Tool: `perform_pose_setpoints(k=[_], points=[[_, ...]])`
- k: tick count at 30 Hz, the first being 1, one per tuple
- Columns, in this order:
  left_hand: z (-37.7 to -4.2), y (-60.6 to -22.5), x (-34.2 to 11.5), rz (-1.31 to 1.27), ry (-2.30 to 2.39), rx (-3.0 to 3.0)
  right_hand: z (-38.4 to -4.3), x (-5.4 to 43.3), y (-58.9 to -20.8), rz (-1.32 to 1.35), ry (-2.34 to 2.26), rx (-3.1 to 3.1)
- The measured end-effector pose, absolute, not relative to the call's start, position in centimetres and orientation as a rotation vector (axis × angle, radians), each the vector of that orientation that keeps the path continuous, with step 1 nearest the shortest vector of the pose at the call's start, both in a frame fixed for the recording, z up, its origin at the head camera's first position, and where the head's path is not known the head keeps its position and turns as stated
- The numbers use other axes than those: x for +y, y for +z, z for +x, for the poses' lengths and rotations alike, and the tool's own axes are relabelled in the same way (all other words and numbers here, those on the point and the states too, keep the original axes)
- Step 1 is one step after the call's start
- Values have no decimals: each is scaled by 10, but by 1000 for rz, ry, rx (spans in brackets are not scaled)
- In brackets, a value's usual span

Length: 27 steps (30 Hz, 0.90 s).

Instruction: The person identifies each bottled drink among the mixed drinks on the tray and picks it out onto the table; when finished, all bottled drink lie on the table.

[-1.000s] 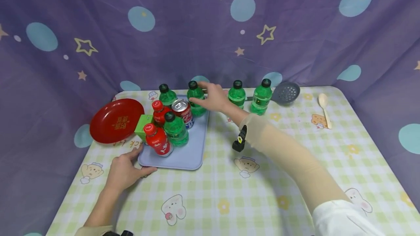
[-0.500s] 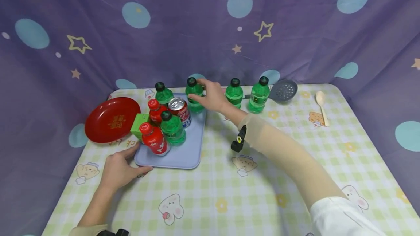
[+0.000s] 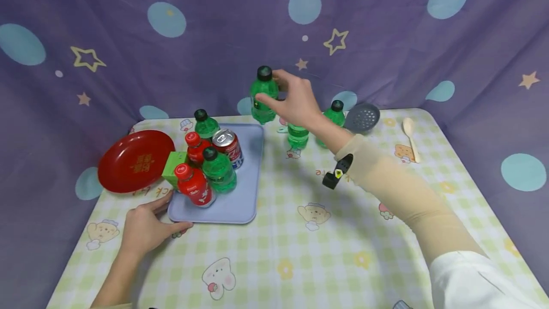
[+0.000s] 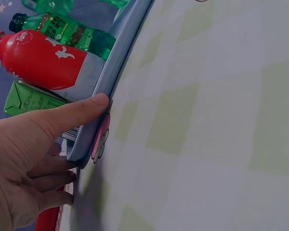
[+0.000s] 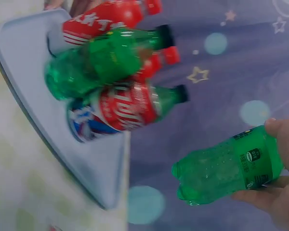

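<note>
Touching the tray (image 3: 237, 205) near-left, your left hand (image 3: 145, 229) lies spread, your right hand (image 3: 297, 99) gripping a raised green bottle (image 3: 265, 87) far-right.

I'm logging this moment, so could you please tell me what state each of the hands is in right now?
Left hand: open, resting against a corner of the tray.
Right hand: holding a green bottle in the air.
</note>
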<state>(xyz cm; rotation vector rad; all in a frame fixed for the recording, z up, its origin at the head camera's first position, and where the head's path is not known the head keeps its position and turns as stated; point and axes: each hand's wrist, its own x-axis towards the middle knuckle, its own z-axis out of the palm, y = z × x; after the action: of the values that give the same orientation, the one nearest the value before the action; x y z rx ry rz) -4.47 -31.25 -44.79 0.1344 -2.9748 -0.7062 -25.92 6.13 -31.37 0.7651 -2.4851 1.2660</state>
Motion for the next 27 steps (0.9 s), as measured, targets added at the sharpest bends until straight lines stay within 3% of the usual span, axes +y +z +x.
perform_pose_setpoints(k=[12, 27], points=[[-53, -442, -310, 189, -651, -3110, -246, 143, -265, 494, 1213, -2452], [-53, -441, -304, 222, -622, -3090, -234, 236, -282, 218, 1112, -2454]])
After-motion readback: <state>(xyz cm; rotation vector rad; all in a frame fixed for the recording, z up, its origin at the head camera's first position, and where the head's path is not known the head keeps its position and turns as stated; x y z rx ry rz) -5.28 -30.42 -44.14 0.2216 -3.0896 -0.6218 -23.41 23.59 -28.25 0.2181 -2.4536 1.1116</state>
